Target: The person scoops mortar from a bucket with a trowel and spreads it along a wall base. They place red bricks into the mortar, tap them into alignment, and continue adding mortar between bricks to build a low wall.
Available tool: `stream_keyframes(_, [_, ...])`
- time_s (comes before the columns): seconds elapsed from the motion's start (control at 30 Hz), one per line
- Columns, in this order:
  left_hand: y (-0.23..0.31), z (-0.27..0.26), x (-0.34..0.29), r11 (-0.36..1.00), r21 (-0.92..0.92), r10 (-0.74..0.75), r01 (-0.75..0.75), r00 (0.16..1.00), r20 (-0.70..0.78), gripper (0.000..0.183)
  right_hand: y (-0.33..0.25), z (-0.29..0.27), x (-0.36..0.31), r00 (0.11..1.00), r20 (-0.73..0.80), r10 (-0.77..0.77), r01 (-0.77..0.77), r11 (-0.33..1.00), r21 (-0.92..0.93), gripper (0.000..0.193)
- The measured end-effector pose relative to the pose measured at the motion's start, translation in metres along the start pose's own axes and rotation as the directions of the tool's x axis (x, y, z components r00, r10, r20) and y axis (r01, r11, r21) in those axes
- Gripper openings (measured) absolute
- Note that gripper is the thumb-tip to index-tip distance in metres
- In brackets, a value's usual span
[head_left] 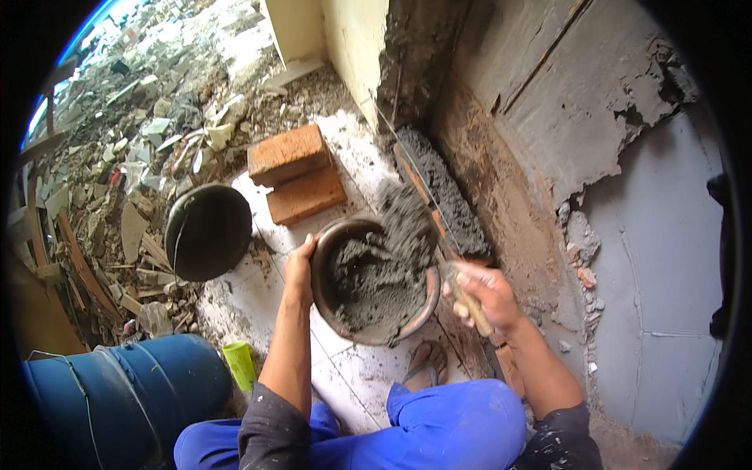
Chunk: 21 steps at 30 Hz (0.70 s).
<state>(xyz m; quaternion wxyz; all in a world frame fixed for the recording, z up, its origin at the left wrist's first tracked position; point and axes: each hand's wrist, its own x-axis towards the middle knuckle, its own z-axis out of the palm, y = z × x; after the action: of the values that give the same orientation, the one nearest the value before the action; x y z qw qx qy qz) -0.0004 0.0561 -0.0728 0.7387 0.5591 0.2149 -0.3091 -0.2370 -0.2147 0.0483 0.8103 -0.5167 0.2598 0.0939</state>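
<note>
My left hand [299, 270] is closed on the left rim of a round bowl [320, 307], which tilts over the tiled floor. Grey wet mortar [368, 286] fills much of the bowl. In my right hand [492, 296] I grip the wooden handle of a trowel [475, 309]. Its blade is hidden by a blurred heap of mortar [407, 223] at the bowl's far right side. Just beyond is a low row of bricks [413, 168] along the wall, topped with a thick mortar bed [446, 192]. A thin string [399, 141] runs along that row.
Two loose orange bricks [305, 196] are stacked beyond the bowl. To the left stand a dark round bucket [207, 233], a blue drum [133, 384] and a yellow-green cup [239, 366]. Rubble [157, 133] covers the far left ground. A damaged wall [540, 102] rises on the right.
</note>
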Motion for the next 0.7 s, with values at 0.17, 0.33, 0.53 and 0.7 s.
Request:
stream_keyframes(0.17, [-0.009,-0.015,0.008,0.999,-0.049,0.027,-0.021,0.99,0.137,0.039,-0.043,-0.017,0.081,0.81,-0.372,-0.453,0.198,0.809,-0.554,0.044])
stream_keyframes(0.33, [-0.011,-0.017,0.011,1.0,-0.018,-0.005,0.007,0.995,0.101,0.043,-0.052,-0.016,0.183,0.681,-0.351,-0.642,-0.287,0.207,-0.935,0.033])
stream_keyframes(0.53, [-0.011,-0.017,0.011,0.999,-0.046,0.009,-0.005,0.997,0.082,0.039,-0.057,-0.018,0.17,0.749,-0.412,-0.518,-0.388,0.161,-0.908,0.03])
stream_keyframes(0.7, [-0.012,-0.016,0.012,0.997,-0.08,-0.004,0.012,0.995,0.099,0.039,-0.098,-0.013,0.191,0.756,-0.292,-0.586,-0.385,-0.037,-0.922,0.031])
